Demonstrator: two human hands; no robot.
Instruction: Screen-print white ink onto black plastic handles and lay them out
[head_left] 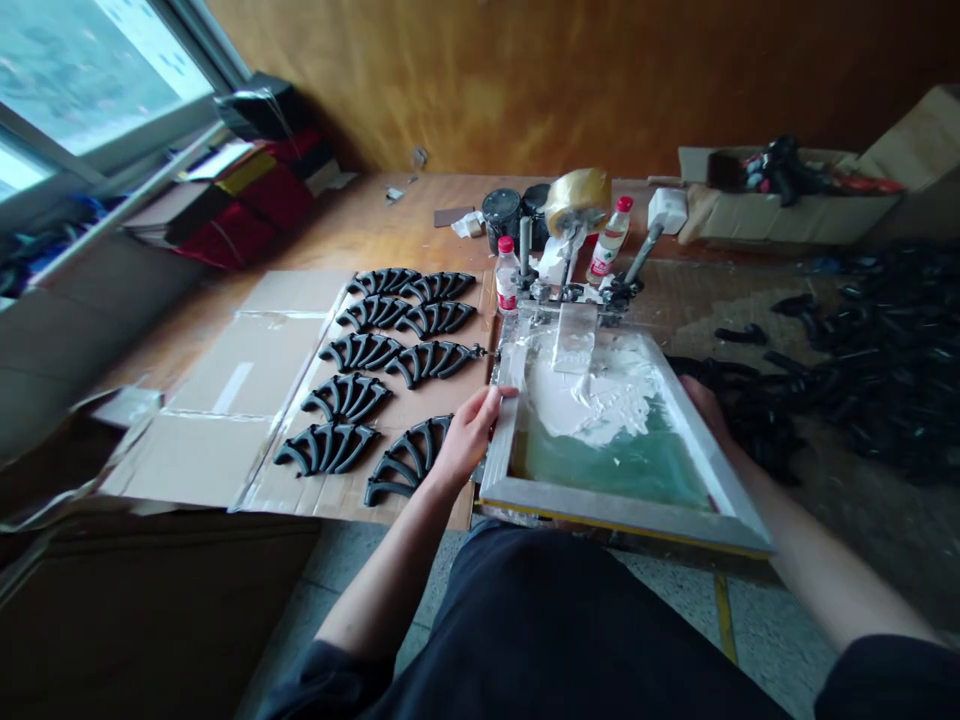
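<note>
A screen-printing frame [600,500] with a pale metal rim lies in front of me, fixed to hinge clamps [574,293] at its far side. White ink [630,405] spreads over the far half of its green mesh, and a pale flat scraper [576,340] rests at the back. My left hand [471,432] is closed at the frame's left edge, a fingertip on the rim. At the right edge is my right hand [705,408], its fingers mostly hidden by the frame. Left of it, black curved ribbed parts [412,455] lie in rows on cardboard [217,400].
Two red-capped bottles [611,240], black tubs [501,215] and a tape roll [577,200] stand behind the frame. A heap of black parts [862,370] covers the right side, below an open cardboard box [795,222]. Stacked boxes [232,205] sit by the window.
</note>
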